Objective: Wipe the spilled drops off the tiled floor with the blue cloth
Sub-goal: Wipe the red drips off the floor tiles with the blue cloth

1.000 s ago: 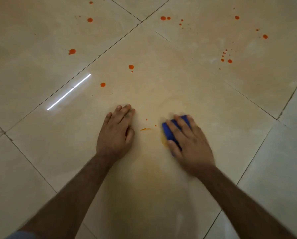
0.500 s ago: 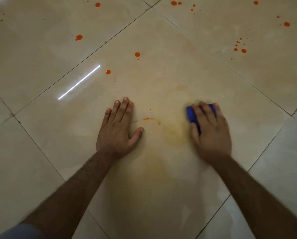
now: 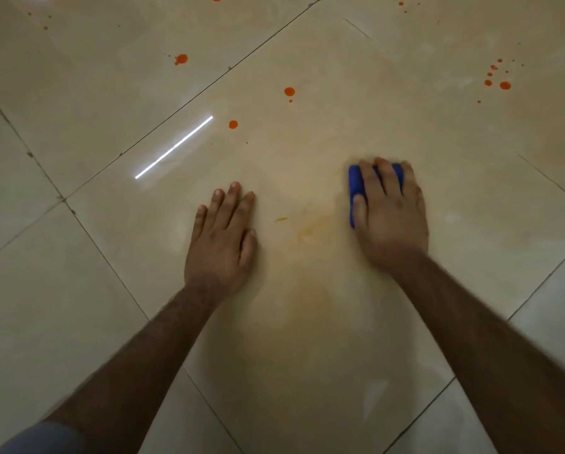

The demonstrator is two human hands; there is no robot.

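You are looking down at a glossy cream tiled floor [image 3: 77,322], its grout lines running on the diagonal, with one large tile filling the middle of the view. A bright streak of reflected light [image 3: 174,147] lies near that tile's upper left edge.

Both of your bare forearms reach forward onto this tile. Your left hand [image 3: 222,237] lies flat, palm down, fingers together and holding nothing; it seems to be bracing you. Your right hand [image 3: 389,208] presses down on the blue cloth [image 3: 356,185], fingers spread across it, so that only its left edge and a sliver by your fingertips show. The cloth looks folded or bunched into a small pad; how firmly you grip it cannot be told.

Between your hands is a faint orange smear [image 3: 307,231], with a small orange streak [image 3: 281,219] just left of it, nearer your left hand.

The remaining orange drops all lie farther from you than the cloth. Two drops [image 3: 289,92] [image 3: 233,124] sit ahead and to the left, on the same tile. A cluster of drops [image 3: 500,81] sits ahead and to the right, across a grout line. Another drop [image 3: 181,59] lies farther left, on the next tile.

The smear is probably closest to the cloth, directly to its left, so a short sideways sweep with your right hand would likely reach it first.
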